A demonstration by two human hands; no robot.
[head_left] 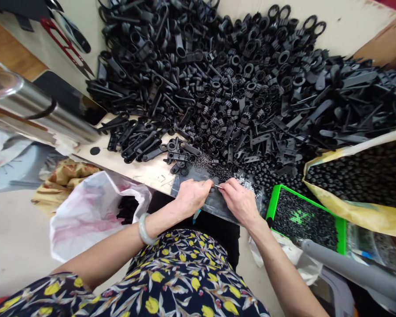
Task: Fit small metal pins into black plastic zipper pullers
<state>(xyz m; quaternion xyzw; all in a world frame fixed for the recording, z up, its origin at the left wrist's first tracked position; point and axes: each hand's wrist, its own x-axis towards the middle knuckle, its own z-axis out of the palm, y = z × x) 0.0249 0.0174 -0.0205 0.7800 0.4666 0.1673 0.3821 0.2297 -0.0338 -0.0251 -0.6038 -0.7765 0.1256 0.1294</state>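
Near the table's front edge, my left hand [194,196] is closed in a pinch on a small dark part, mostly hidden by the fingers. My right hand [240,200] pinches a thin metal pin [218,186] that points left at the part. The fingertips of both hands are close together above a dark mat [218,204]. Just behind the right hand lies a small heap of silvery pins [248,182]. Tiny dark pieces [203,162] are scattered behind the left hand.
A large pile of black plastic parts [198,75] covers the table's back. Right: a green tray [275,203] of small black pieces and a yellow bag [353,215] of black beads. Left: a steel flask [49,108], red scissors [66,46], a white plastic bag [86,215].
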